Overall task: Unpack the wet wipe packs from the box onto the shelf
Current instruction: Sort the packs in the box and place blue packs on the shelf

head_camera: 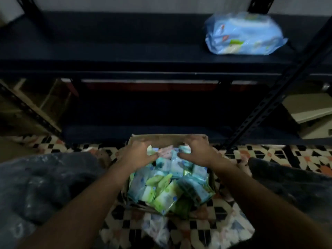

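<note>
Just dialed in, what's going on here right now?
A person is unpacking a cardboard box of wet wipe packs that sits on the patterned floor in front of a dark shelf. Both hands are down at the far end of the box: the left hand and right hand have curled fingers closing on packs there. One blue pack already lies on the shelf, to the right. The box looks nearly full.

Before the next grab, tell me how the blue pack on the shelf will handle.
The blue pack looks soft: its film is crinkled and it sags, so it would likely flex. The glossy wrap may be slippery. It lies flat on the shelf, so it probably won't roll.
</note>
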